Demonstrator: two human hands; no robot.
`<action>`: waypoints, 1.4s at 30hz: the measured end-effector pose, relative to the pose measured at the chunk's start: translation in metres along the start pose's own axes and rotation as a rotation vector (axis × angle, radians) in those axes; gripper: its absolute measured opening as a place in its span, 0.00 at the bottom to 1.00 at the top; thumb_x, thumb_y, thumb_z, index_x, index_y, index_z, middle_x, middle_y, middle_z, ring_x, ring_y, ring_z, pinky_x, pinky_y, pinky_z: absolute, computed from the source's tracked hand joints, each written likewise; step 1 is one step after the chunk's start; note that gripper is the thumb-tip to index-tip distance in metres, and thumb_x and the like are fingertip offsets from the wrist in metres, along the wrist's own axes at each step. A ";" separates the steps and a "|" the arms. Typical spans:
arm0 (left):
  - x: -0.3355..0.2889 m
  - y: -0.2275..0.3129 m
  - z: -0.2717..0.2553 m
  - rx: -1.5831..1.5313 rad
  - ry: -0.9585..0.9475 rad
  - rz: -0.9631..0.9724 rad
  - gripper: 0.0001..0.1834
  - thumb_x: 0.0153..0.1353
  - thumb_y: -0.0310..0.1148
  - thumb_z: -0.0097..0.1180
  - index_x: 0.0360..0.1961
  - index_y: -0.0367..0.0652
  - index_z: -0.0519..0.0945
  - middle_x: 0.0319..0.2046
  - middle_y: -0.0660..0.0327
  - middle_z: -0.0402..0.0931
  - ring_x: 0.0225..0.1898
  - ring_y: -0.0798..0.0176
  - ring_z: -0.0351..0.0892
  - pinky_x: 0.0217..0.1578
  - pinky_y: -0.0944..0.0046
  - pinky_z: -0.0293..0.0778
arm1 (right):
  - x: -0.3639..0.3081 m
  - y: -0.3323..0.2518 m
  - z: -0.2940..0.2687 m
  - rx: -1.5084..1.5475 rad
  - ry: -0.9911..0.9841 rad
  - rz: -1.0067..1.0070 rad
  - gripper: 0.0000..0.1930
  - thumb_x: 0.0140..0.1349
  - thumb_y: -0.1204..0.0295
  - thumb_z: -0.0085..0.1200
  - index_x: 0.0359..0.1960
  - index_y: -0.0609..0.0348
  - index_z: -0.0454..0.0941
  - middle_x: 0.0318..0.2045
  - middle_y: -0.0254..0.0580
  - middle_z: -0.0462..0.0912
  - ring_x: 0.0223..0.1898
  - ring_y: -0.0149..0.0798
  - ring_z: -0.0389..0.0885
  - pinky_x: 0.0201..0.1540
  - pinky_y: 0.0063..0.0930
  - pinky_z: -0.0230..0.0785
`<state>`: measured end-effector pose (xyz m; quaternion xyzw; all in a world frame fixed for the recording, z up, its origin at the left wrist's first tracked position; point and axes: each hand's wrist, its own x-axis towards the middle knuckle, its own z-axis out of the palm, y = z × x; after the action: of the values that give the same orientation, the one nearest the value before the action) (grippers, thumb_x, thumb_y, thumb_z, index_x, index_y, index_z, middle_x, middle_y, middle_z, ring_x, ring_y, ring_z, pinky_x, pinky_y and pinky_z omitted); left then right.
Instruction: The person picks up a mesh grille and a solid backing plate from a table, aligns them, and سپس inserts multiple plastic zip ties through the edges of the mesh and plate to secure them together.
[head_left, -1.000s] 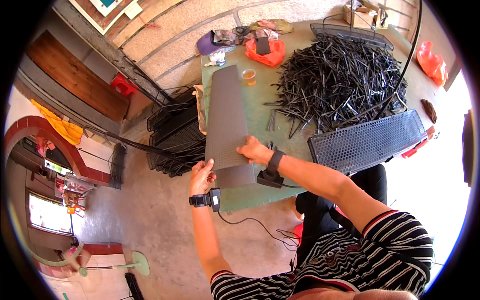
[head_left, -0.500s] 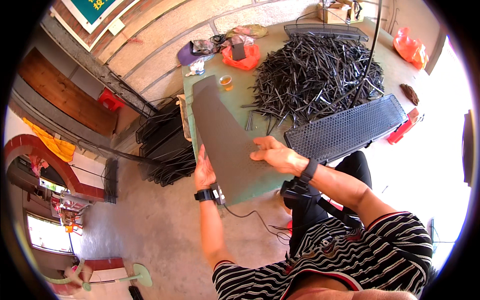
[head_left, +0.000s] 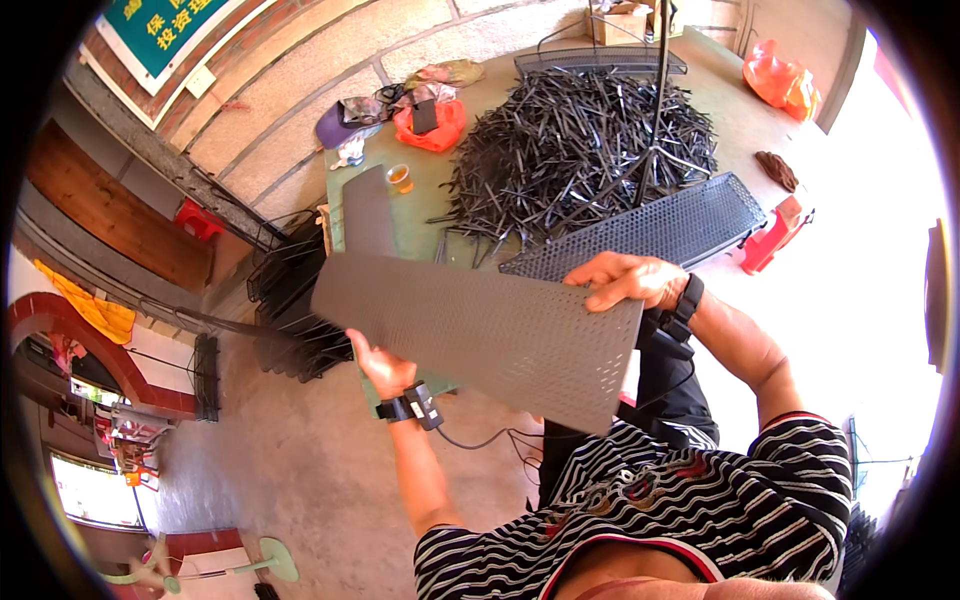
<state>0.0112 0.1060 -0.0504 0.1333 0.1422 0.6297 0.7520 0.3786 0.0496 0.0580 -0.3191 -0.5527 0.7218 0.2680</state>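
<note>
A long dark-grey perforated sheet is held up across the near side of the table, tilted toward me. My right hand pinches its upper right corner, thumb on top. My left hand supports the lower edge at the left; its thumb shows, while the other fingers are hidden beneath the sheet. Another grey sheet lies on the table behind, partly covered by the held one. Beyond my right hand is a black mesh tray, next to a big heap of thin black strips.
The green table carries a cup of amber drink, a red plastic bag, a purple cap and another mesh rack. Black wire racks are stacked at its left. A red stool stands at the right.
The held sheet has swung from pointing away to lying crosswise, uncovering another sheet on the table. My right hand has moved right and up to its corner; my left hand has shifted slightly left.
</note>
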 end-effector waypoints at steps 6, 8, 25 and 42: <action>-0.072 -0.021 0.002 0.022 0.034 0.104 0.28 0.59 0.49 0.48 0.54 0.41 0.65 0.52 0.58 0.67 0.53 0.54 0.65 0.50 0.50 0.64 | -0.040 0.017 -0.063 0.077 -0.162 0.010 0.26 0.50 0.65 0.57 0.45 0.76 0.70 0.33 0.45 0.79 0.27 0.27 0.77 0.29 0.15 0.69; -0.092 -0.031 0.001 0.016 0.125 0.153 0.25 0.59 0.45 0.49 0.53 0.41 0.67 0.52 0.57 0.67 0.53 0.55 0.65 0.50 0.51 0.64 | -0.047 0.050 -0.077 0.127 -0.094 -0.074 0.29 0.54 0.59 0.54 0.48 0.76 0.67 0.33 0.47 0.79 0.22 0.28 0.77 0.24 0.17 0.70; -0.246 0.070 -0.042 0.500 0.754 0.701 0.24 0.56 0.39 0.55 0.51 0.40 0.68 0.51 0.61 0.69 0.50 0.61 0.68 0.48 0.60 0.67 | -0.075 0.181 -0.087 0.770 0.816 -0.056 0.19 0.57 0.70 0.54 0.44 0.71 0.66 0.35 0.52 0.76 0.35 0.43 0.79 0.37 0.33 0.74; -0.223 0.048 -0.128 0.190 0.669 0.609 0.24 0.54 0.40 0.57 0.49 0.39 0.70 0.49 0.61 0.71 0.48 0.61 0.70 0.46 0.63 0.68 | -0.024 0.166 -0.056 0.824 0.905 -0.031 0.17 0.57 0.69 0.55 0.37 0.74 0.68 0.31 0.56 0.76 0.34 0.50 0.79 0.36 0.38 0.75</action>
<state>-0.1188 -0.1029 -0.1400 0.0268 0.3884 0.8145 0.4301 0.4313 0.0263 -0.1097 -0.4562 -0.0640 0.6650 0.5879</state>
